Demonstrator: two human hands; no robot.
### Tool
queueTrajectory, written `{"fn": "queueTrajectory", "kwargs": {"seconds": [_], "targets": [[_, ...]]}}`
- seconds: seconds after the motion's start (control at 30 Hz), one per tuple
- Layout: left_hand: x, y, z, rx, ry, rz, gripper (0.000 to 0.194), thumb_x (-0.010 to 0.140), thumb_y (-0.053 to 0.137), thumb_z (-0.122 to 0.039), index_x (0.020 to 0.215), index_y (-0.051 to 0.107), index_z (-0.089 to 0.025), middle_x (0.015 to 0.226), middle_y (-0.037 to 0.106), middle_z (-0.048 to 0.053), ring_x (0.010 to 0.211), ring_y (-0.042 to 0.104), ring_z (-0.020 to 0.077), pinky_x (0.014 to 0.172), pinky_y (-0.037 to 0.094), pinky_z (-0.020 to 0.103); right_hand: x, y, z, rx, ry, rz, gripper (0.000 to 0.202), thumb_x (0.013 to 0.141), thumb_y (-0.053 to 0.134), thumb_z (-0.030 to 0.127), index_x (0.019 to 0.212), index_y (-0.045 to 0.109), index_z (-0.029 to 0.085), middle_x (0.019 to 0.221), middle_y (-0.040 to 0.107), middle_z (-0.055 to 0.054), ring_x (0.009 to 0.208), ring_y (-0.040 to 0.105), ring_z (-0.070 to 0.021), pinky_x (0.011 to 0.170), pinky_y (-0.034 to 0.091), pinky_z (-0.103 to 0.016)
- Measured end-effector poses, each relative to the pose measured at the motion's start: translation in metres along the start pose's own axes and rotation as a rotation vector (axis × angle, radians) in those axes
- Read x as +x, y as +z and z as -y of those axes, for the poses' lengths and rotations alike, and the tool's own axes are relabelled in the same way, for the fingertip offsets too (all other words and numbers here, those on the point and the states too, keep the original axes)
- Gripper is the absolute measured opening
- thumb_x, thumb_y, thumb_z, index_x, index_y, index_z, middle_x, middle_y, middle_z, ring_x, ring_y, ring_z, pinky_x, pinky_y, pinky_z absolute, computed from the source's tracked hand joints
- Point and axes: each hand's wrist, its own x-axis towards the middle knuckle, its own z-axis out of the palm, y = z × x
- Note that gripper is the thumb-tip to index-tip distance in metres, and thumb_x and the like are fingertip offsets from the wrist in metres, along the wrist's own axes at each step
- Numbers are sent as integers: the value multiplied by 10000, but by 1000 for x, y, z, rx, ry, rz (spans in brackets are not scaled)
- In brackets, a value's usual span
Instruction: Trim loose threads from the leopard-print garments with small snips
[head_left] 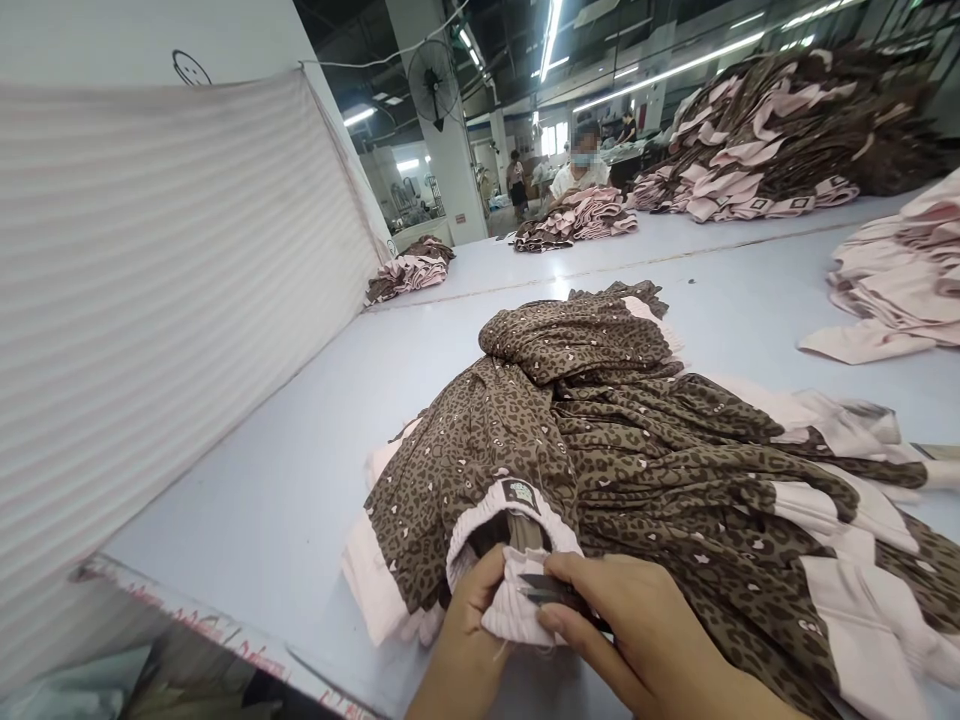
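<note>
Near the front edge, brown leopard-print pants lie with their pale pink elastic waistband facing me. A dark label shows on the waistband's far side. My left hand is closed on the near part of the band, its fingertips partly hidden by the fabric. Black thread snips are gripped between the thumb and fingers of my right hand, with the blades lying against the pink band. Loose threads hang below the band.
More leopard-print garments with pink cuffs spread to the right. Several stacks stand farther back, including a large heap and a pink pile. A white padded sheet borders the table on the left. A person is across the table.
</note>
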Motion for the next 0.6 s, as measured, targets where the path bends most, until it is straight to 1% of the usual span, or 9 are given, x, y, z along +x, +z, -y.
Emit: {"fn": "queueTrajectory", "kwargs": {"seconds": [0.1, 0.17, 0.23, 0.27, 0.33, 0.4, 0.47, 0.53, 0.6], "targets": [[3, -3, 1, 14, 0, 117, 237, 677, 757, -268, 911, 745, -240, 896, 719, -4, 861, 604, 200, 779, 445, 218, 0, -3, 0, 32, -7, 49, 200, 959, 397, 271, 904, 581, 216, 651, 676, -11, 547, 624, -163, 519, 362, -235], [5, -4, 2, 16, -3, 166, 268, 691, 744, -295, 951, 735, -233, 906, 717, 7, 848, 602, 203, 746, 453, 224, -3, -4, -2, 101, -10, 21, 250, 981, 354, 315, 885, 567, 227, 607, 639, 9, 503, 590, -150, 496, 353, -229], [5, -2, 1, 20, -1, 139, 299, 686, 746, -336, 964, 731, -227, 917, 716, 17, 847, 597, 208, 743, 454, 234, -5, -4, -5, 197, -9, -55, 286, 989, 322, 404, 910, 538, 234, 607, 609, 19, 493, 561, -146, 490, 364, -224], [5, -1, 0, 18, 0, 119, 303, 685, 743, -356, 957, 733, -222, 919, 715, 22, 841, 594, 209, 749, 454, 240, -6, -3, -6, 243, -9, -90, 290, 978, 338, 453, 934, 523, 234, 624, 600, 20, 501, 549, -145, 490, 373, -220], [5, 4, -3, 0, 15, 99, 294, 686, 733, -382, 924, 743, -210, 901, 712, 31, 814, 586, 208, 744, 455, 250, -6, 0, -8, 301, 3, -113, 270, 933, 440, 493, 956, 503, 231, 683, 587, 14, 542, 537, -145, 500, 387, -214], [4, 8, -5, -14, 47, 95, 268, 685, 729, -374, 889, 753, -201, 848, 703, 30, 780, 572, 202, 721, 455, 249, -4, 5, -8, 311, 26, -88, 182, 902, 522, 408, 929, 506, 228, 743, 578, 0, 600, 536, -148, 525, 390, -216], [3, 11, -6, -16, 77, 94, 237, 673, 740, -352, 854, 759, -201, 790, 688, 21, 751, 554, 193, 690, 448, 237, -1, 7, -6, 306, 41, -58, 63, 890, 509, 284, 872, 518, 224, 779, 573, -19, 642, 534, -157, 540, 378, -228], [2, 11, -5, -27, 77, 77, 225, 663, 750, -350, 839, 761, -210, 788, 684, 16, 741, 545, 188, 676, 446, 229, 3, 7, -3, 356, 42, -32, 51, 875, 491, 225, 848, 534, 222, 786, 581, -25, 666, 540, -165, 551, 375, -235], [0, 10, -3, -42, 53, 26, 257, 648, 760, -368, 856, 762, -218, 819, 689, 22, 747, 550, 193, 672, 454, 233, 5, 2, 1, 494, 39, 23, 83, 885, 498, 234, 816, 544, 224, 750, 580, -5, 650, 538, -153, 553, 384, -223]]}}
